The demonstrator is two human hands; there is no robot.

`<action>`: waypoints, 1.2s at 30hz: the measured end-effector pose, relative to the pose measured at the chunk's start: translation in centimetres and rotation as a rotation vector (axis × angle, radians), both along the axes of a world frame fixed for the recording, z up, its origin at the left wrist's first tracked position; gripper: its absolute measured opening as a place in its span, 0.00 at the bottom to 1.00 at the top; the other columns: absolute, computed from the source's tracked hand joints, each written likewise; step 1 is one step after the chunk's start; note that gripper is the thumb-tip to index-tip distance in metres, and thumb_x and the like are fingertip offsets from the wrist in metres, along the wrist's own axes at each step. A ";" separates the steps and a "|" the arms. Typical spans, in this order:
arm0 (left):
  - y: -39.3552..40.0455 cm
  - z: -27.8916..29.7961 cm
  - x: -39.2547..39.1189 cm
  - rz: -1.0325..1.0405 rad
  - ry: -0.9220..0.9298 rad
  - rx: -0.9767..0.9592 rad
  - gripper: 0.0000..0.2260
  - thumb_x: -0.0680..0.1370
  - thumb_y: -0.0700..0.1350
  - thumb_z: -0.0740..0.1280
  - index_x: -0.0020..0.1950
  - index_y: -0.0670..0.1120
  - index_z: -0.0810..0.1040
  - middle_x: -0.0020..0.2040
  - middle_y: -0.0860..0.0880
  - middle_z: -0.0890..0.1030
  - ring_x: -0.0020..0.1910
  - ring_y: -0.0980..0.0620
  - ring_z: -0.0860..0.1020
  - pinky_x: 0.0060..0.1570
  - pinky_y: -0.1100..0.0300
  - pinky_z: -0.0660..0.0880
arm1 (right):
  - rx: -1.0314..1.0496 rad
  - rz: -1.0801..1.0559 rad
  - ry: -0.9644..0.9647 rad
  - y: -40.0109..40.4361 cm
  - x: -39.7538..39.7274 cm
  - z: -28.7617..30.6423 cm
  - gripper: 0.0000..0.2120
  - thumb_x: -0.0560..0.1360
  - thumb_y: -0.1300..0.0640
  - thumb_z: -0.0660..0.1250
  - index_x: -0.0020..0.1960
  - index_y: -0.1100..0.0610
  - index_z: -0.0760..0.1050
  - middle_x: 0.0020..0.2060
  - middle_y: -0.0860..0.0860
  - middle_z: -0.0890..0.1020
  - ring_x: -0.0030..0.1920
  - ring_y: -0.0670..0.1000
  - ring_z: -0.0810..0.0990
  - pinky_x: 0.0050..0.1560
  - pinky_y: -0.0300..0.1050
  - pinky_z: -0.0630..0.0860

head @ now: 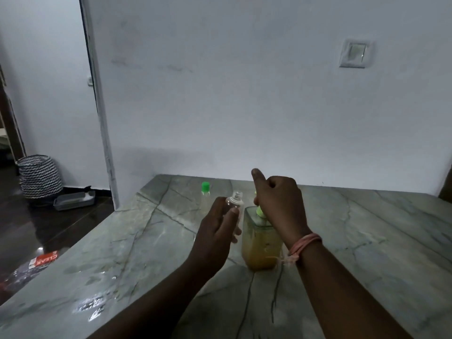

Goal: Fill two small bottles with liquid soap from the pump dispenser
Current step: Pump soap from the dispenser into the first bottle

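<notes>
Small clear plastic bottle [235,201], uncapped, upright at frame centre, gripped in left hand [217,231] with thumb across its shoulder. Just right of it: square clear dispenser of amber soap [263,248] on grey marble counter [367,241], green pump [259,211] wrapped by right hand [278,204], forefinger raised. Bottle mouth just left of pump; spout hidden. Second bottle, green-capped [205,192], behind, toward upper left.

Glossy veined stone countertop [367,241], clear plastic bottle [235,200], translucent plastic dispenser [261,243], matt painted wall [220,94]
</notes>
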State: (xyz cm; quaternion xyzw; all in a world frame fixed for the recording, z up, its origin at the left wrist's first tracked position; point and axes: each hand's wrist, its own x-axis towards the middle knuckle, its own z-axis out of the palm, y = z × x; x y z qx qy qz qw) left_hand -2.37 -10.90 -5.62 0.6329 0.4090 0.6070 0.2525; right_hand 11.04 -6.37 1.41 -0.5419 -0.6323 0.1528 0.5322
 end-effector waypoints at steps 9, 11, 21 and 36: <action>0.3 -0.8 -1.0 -0.108 0.037 0.072 0.10 0.78 0.56 0.65 0.52 0.51 0.78 0.37 0.48 0.78 0.32 0.51 0.77 0.30 0.58 0.75 | -0.392 0.304 0.076 2.4 1.0 4.1 0.19 0.77 0.43 0.66 0.41 0.59 0.82 0.36 0.54 0.86 0.34 0.51 0.82 0.43 0.46 0.78; 0.2 -0.7 -1.1 -0.126 0.039 0.070 0.10 0.78 0.55 0.66 0.54 0.51 0.79 0.37 0.48 0.78 0.32 0.52 0.77 0.31 0.60 0.74 | -0.487 0.308 -0.011 3.0 0.3 4.2 0.22 0.77 0.40 0.64 0.43 0.59 0.83 0.38 0.53 0.87 0.36 0.52 0.82 0.36 0.43 0.77; 0.2 -0.5 -0.2 -0.087 -0.005 0.046 0.10 0.77 0.49 0.71 0.58 0.54 0.78 0.44 0.53 0.82 0.37 0.57 0.80 0.34 0.63 0.76 | -0.653 0.228 -0.284 3.3 -0.4 4.1 0.29 0.79 0.36 0.58 0.49 0.60 0.85 0.36 0.53 0.75 0.25 0.50 0.68 0.31 0.41 0.67; 0.2 -0.3 0.0 -0.037 -0.073 0.078 0.11 0.75 0.53 0.74 0.56 0.54 0.81 0.47 0.55 0.84 0.41 0.57 0.82 0.34 0.66 0.75 | -0.533 0.267 -0.507 2.8 -0.8 4.4 0.19 0.85 0.57 0.51 0.62 0.66 0.75 0.49 0.58 0.74 0.47 0.54 0.72 0.51 0.47 0.69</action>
